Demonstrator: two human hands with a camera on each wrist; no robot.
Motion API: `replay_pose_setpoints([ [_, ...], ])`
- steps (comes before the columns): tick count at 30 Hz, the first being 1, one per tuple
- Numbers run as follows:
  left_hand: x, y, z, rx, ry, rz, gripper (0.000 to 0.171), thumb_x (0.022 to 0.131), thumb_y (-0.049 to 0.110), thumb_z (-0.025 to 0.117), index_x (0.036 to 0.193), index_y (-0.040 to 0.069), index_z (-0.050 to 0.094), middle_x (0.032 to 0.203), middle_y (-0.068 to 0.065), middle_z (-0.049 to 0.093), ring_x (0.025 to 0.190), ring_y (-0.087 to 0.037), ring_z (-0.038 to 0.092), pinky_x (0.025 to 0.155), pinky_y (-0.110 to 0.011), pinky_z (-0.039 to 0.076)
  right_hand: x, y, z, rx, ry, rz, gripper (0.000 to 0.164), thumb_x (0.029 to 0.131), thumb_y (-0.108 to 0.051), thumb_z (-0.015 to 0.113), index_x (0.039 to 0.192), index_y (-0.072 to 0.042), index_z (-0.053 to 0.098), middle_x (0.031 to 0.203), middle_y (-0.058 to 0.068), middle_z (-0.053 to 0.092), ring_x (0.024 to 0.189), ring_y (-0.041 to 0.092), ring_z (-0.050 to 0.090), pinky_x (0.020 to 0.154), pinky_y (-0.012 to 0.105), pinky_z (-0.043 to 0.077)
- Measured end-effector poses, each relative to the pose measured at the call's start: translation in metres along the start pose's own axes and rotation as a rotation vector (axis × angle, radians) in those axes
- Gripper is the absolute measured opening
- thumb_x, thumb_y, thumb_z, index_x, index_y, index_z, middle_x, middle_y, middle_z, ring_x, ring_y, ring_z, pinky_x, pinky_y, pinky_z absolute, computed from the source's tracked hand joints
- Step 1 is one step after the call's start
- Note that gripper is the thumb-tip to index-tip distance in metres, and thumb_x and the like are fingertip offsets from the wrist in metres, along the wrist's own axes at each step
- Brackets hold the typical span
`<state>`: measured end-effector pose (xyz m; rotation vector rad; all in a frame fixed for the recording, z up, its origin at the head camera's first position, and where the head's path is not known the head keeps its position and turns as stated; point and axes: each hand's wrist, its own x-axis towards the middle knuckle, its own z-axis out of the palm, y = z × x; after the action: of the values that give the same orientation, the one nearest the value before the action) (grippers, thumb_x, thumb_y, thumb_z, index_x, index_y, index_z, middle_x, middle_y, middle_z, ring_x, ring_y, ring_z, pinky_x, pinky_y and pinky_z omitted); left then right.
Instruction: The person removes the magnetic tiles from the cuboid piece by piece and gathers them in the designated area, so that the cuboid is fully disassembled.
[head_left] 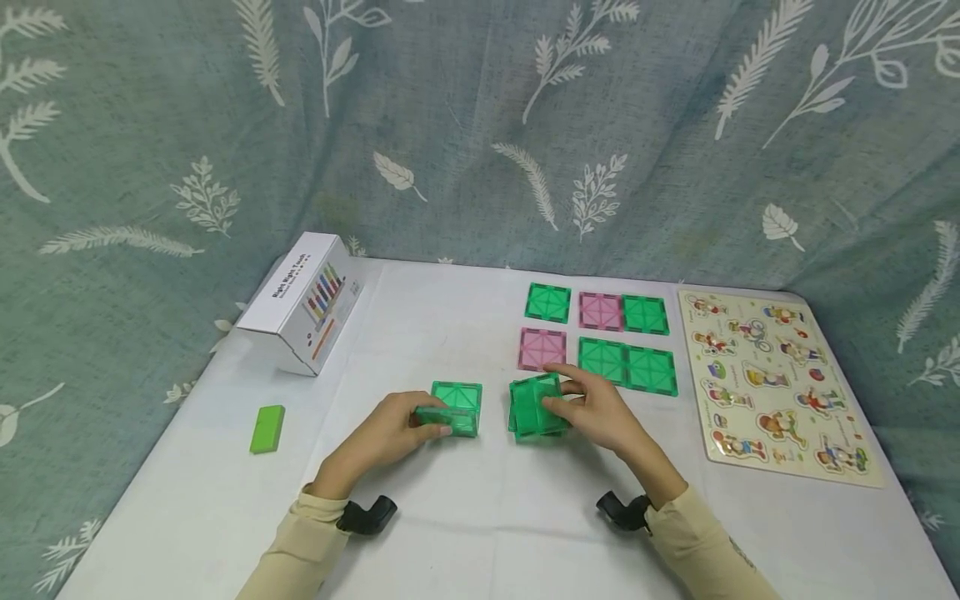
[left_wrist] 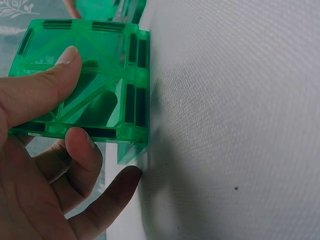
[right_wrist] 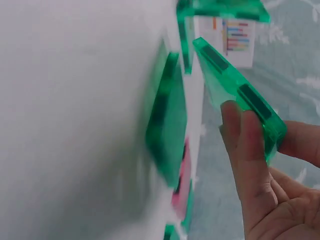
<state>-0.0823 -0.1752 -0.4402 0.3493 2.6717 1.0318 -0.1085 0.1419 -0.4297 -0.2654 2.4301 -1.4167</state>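
My left hand [head_left: 390, 429] grips a clear green square magnetic tile [left_wrist: 100, 75], thumb on its face. That tile stands on edge at the near side of a green tile [head_left: 457, 393] lying flat on the table. To the right, my right hand [head_left: 596, 408] pinches another green tile [right_wrist: 215, 82] by its edge. In the right wrist view it is tilted and raised above a green tile [right_wrist: 172, 117] on the table. Whether more tiles lie stacked beneath cannot be told.
Behind the right hand lie several flat green tiles [head_left: 547, 302] and two pink tiles [head_left: 542, 348]. A picture puzzle board [head_left: 776, 392] lies at the right. On the left are a white box [head_left: 300, 300] and a light green block [head_left: 267, 429].
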Motion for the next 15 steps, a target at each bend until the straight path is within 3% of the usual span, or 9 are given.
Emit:
replay_pose_setpoints([
  [6, 0.000, 0.001, 0.000, -0.005, -0.004, -0.031, 0.033, 0.089, 0.025, 0.076, 0.119, 0.011, 0.073, 0.109, -0.004, 0.072, 0.079, -0.012, 0.054, 0.069, -0.024, 0.048, -0.010, 0.014, -0.017, 0.068, 0.062, 0.070, 0.057, 0.094, -0.023, 0.070, 0.148, -0.017, 0.051, 0.139, 0.021, 0.059, 0.112, 0.031, 0.066, 0.071, 0.031, 0.059],
  [11, 0.000, 0.001, 0.001, -0.010, -0.007, -0.024, 0.033, 0.088, 0.024, 0.077, 0.118, 0.010, 0.073, 0.109, -0.005, 0.072, 0.079, -0.012, 0.054, 0.068, -0.023, 0.047, -0.018, 0.026, -0.028, 0.088, 0.090, 0.102, 0.058, 0.095, -0.021, 0.070, 0.148, -0.014, 0.049, 0.123, 0.019, 0.067, 0.078, 0.017, 0.065, 0.070, 0.033, 0.060],
  [15, 0.000, 0.001, 0.001, -0.010, -0.007, -0.018, 0.033, 0.088, 0.024, 0.077, 0.118, 0.010, 0.073, 0.110, -0.005, 0.072, 0.079, -0.013, 0.053, 0.068, -0.023, 0.047, -0.025, 0.038, -0.040, 0.103, 0.113, 0.124, 0.059, 0.095, -0.022, 0.069, 0.149, -0.012, 0.047, 0.120, 0.018, 0.067, 0.074, 0.010, 0.060, 0.069, 0.030, 0.058],
])
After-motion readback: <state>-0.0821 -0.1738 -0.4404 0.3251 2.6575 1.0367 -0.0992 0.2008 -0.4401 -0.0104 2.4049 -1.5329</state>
